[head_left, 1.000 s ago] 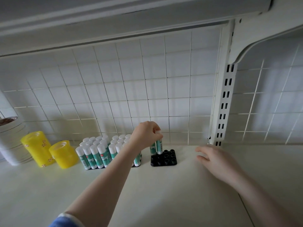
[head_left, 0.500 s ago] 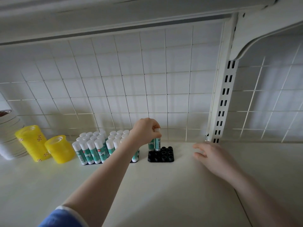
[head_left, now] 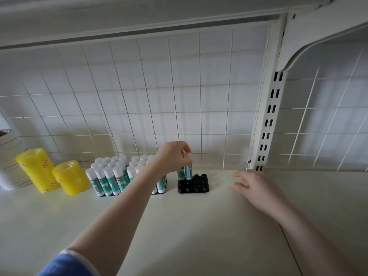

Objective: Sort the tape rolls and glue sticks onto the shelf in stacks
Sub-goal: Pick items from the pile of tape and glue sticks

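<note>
Yellow tape rolls (head_left: 52, 172) and filled glue-stick trays (head_left: 111, 178) stand left of the black holder (head_left: 196, 185), where the left hand (head_left: 172, 157) pinches an upright glue stick (head_left: 188, 168) and the right hand (head_left: 256, 188) rests loose-fingered on the shelf (head_left: 179, 226).

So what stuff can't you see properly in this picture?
- Head view: some glue sticks in the middle holder, hidden behind the left forearm.
- Labels on the glue sticks: too small to read.
- White stack at the left: cut off by the edge.
- Left hand: its fingers cover the held stick's top.

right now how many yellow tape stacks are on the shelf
2. The taller yellow tape stack stands at the far left; the shorter one is just right of it, beside the glue sticks. White rolls sit at the left edge, cut off by the frame.
</note>
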A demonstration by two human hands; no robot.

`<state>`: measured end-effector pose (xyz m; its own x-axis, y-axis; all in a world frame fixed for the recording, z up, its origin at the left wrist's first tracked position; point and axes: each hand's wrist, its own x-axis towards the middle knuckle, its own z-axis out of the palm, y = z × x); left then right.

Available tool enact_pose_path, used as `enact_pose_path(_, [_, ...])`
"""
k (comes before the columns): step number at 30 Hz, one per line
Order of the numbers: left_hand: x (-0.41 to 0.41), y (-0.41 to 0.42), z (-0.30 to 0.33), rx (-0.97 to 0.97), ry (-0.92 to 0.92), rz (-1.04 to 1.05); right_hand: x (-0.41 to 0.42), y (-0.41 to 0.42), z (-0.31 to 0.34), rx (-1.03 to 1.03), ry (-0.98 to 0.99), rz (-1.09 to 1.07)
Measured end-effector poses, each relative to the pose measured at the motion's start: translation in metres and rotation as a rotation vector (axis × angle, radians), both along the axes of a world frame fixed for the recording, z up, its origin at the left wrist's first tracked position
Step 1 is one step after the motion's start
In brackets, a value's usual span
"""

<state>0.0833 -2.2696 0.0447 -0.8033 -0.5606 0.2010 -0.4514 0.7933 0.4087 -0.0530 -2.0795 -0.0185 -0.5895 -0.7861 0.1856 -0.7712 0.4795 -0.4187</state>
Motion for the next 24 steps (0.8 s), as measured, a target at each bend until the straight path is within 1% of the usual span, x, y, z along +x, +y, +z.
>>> enact_pose_path(5, [0.003,0.000,0.001,0.017,-0.020,-0.004,0.000,0.004,0.002,-0.011,0.013,-0.021])
enact_pose_path(7, [0.004,0.001,0.002,-0.013,-0.029,0.003,-0.003,0.007,0.005,-0.003,0.026,-0.049])
enact_pose_path(12, [0.012,0.012,0.004,-0.225,0.026,0.053,-0.014,0.022,0.022,0.128,0.160,-0.137])
enact_pose_path(16, [0.024,0.040,-0.004,-0.346,0.126,0.143,-0.013,0.042,0.027,0.124,0.308,-0.188])
enact_pose_path(19, [0.033,0.066,-0.016,-0.347,0.177,0.162,-0.009,0.065,0.021,0.099,0.394,-0.211])
enact_pose_path(22, [0.040,0.094,-0.028,-0.297,0.166,0.150,0.000,0.096,0.012,0.075,0.428,-0.257])
enact_pose_path(24, [0.045,0.112,-0.034,-0.283,0.155,0.125,0.008,0.122,0.008,-0.002,0.433,-0.280])
